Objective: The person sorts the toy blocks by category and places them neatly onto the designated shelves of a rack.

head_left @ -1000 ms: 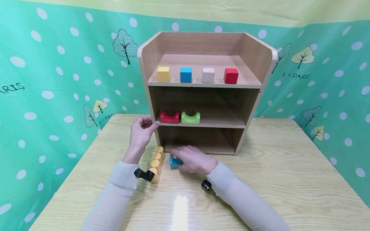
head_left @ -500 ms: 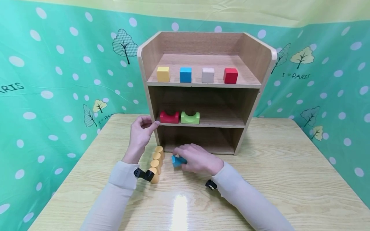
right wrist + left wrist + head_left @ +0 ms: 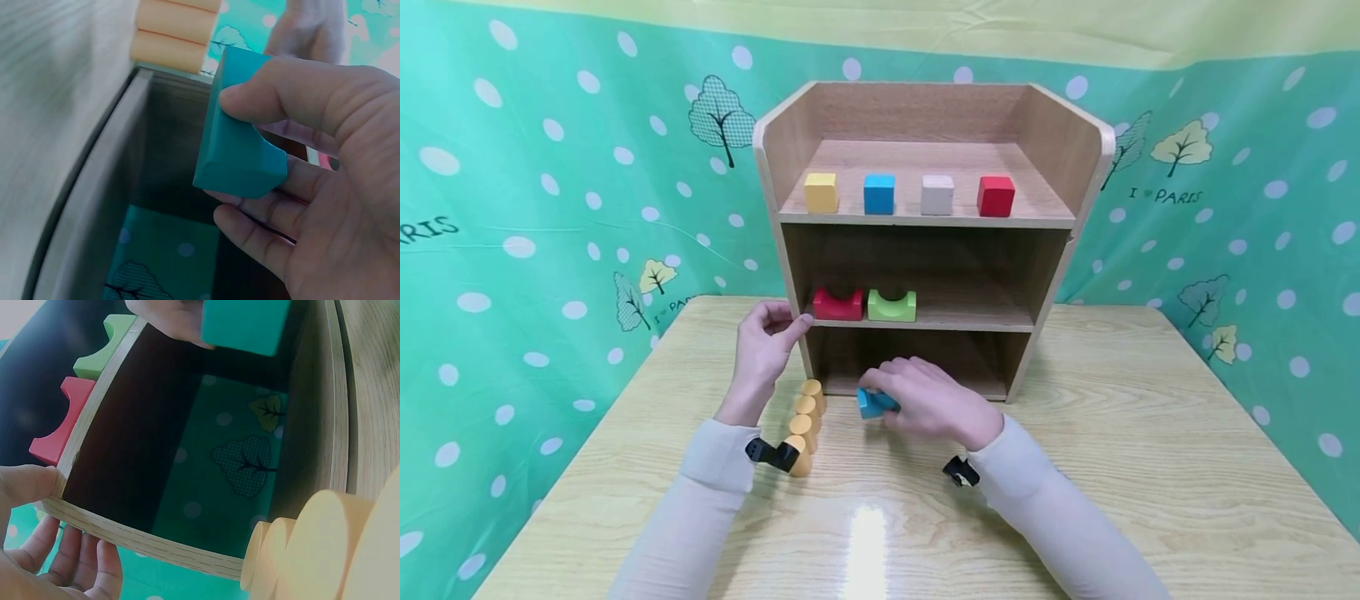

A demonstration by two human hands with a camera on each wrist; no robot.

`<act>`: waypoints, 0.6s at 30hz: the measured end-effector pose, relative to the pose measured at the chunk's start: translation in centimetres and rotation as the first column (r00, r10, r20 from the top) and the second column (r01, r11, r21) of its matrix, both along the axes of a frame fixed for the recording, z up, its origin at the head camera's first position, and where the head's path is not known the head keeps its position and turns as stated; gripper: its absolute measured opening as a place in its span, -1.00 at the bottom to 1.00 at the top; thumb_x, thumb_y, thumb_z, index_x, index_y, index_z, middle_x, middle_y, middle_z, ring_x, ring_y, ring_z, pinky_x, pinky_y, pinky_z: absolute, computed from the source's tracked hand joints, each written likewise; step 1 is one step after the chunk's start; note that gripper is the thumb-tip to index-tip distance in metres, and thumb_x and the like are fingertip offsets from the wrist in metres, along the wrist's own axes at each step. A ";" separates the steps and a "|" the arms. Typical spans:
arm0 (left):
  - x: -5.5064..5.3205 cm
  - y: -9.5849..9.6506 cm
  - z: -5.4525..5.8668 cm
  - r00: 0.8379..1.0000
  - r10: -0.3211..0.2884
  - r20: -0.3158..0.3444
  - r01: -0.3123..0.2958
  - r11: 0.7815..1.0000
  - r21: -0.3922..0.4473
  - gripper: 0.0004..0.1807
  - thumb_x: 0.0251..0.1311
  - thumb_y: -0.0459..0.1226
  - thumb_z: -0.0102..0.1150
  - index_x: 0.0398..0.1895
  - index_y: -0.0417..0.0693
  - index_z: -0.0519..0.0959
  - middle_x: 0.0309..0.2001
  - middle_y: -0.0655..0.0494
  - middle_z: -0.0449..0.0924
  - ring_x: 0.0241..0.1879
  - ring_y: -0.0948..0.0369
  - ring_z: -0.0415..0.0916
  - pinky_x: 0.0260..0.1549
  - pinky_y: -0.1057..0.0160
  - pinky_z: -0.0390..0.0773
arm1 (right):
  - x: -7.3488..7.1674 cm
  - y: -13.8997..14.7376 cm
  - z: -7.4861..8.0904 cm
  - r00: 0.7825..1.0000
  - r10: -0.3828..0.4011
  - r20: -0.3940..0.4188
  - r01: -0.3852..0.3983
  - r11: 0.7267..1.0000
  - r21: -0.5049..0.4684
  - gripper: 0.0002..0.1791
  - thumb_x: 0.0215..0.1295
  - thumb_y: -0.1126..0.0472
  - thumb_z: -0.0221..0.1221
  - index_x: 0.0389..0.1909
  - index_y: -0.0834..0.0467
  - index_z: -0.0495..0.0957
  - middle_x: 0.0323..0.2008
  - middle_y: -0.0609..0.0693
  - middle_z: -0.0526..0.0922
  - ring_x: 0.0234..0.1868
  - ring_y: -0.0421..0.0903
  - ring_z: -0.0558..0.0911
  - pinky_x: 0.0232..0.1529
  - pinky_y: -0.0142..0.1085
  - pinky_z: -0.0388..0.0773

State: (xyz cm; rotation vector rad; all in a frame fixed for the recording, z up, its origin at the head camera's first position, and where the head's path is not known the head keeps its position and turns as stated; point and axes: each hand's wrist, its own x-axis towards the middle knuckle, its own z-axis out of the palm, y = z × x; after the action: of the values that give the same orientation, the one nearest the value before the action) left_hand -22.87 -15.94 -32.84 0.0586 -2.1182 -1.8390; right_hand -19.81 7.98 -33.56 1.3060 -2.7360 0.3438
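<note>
My right hand (image 3: pixel 932 400) pinches a blue arch block (image 3: pixel 871 404) between thumb and fingers, in front of the bottom compartment of a wooden shelf (image 3: pixel 925 112). The right wrist view shows the thumb lying over the near face of the blue arch block (image 3: pixel 231 150), fingers behind it. With my left hand (image 3: pixel 758 354) I grip the shelf's left side panel at middle-board height, thumb on the front edge and fingers round the outside. Beside that thumb, a red arch block (image 3: pixel 837 308) and a green arch block (image 3: pixel 892 309) stand side by side on the middle board.
Along the top board stand a yellow cube (image 3: pixel 822 194), a blue cube (image 3: pixel 879 195), a white cube (image 3: pixel 937 196) and a red cube (image 3: pixel 996 197). Several light-orange cylinders (image 3: pixel 802 430) form a row on the table (image 3: pixel 1150 467), running forward from the shelf's left corner.
My right hand has moved the blue arch block right and toward the shelf, up off its place beside the cylinders. The left hand keeps its grip on the side panel.
</note>
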 end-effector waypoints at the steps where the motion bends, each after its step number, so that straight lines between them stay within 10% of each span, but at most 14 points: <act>1: 0.0 0.0 0.0 1.000 0.000 0.000 0.000 1.000 0.001 -0.62 0.09 -0.28 0.37 -0.08 -0.23 0.47 -0.21 0.00 0.48 -0.18 0.14 0.44 -0.24 0.40 0.49 | 0.0 0.1 0.2 1.000 0.000 -0.007 0.000 1.000 -0.004 -0.53 0.05 0.19 0.37 0.03 -0.05 0.52 -0.21 -0.18 0.55 -0.21 -0.20 0.46 -0.02 -0.25 0.43; 18: 0.0 -0.1 -0.1 1.000 0.004 0.004 -0.004 1.000 -0.013 -0.60 0.09 -0.24 0.37 -0.07 -0.25 0.47 -0.19 -0.02 0.48 -0.17 0.13 0.42 -0.24 0.40 0.48 | 0.0 2.2 2.4 0.998 -0.052 0.035 0.053 0.998 -0.043 -0.52 0.03 0.15 0.37 0.04 -0.08 0.55 -0.19 -0.19 0.55 -0.20 -0.23 0.43 -0.11 -0.34 0.47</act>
State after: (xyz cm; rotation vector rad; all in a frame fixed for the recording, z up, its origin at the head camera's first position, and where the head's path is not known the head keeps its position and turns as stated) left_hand -22.90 -16.00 -32.93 0.0635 -2.1309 -1.8245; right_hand -19.81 10.19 -31.17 1.2262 -2.7682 0.4229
